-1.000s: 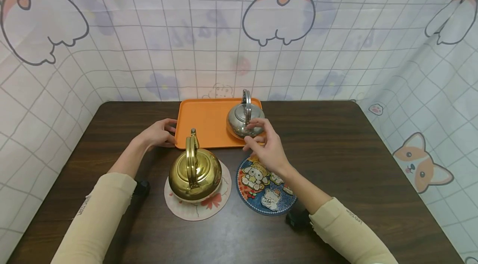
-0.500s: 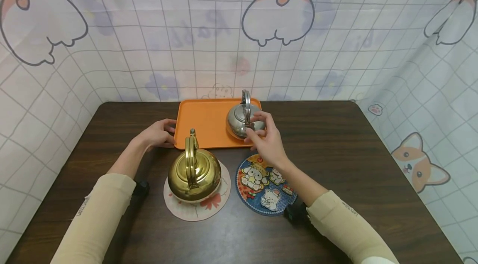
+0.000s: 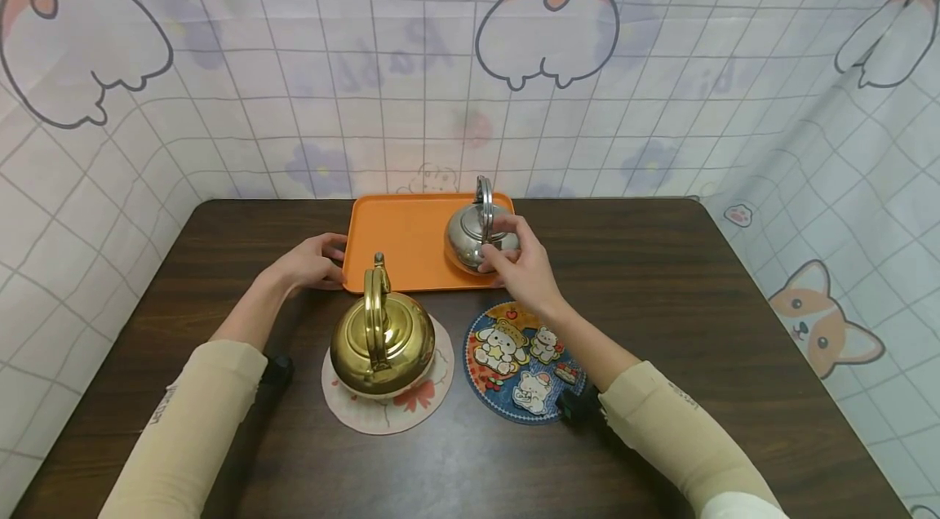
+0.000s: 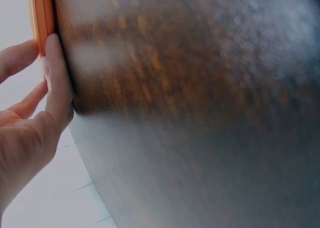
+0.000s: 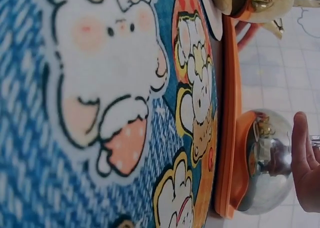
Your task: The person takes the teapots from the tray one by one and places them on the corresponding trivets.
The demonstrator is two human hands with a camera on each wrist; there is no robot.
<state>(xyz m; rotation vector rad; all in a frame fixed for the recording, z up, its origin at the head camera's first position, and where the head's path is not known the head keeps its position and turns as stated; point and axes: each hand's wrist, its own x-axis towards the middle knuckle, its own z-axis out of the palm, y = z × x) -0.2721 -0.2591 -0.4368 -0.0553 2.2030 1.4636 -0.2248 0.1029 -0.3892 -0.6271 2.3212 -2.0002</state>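
Observation:
A silver kettle (image 3: 463, 241) stands on the right part of an orange tray (image 3: 396, 246). My right hand (image 3: 527, 264) is at the near right side of that kettle, thumb and forefinger beside the upright handle (image 3: 484, 197); whether they touch it I cannot tell. In the right wrist view the right hand (image 5: 307, 168) partly covers the silver kettle (image 5: 270, 190). My left hand (image 3: 307, 262) touches the tray's left edge, its thumb by the near corner. The left wrist view has the left hand (image 4: 37, 123) with fingertips against the tray rim (image 4: 42, 17).
Nearer than the tray, a gold kettle (image 3: 383, 339) stands on a pale round mat (image 3: 374, 417) with a red flower. Right of it lies a blue cartoon mat (image 3: 499, 397). A patterned cloth (image 3: 411, 119) hangs behind the dark wooden table (image 3: 639, 282).
My right hand has moved a little away from me and closer to the silver kettle's handle. The left hand, tray and both kettles keep their places.

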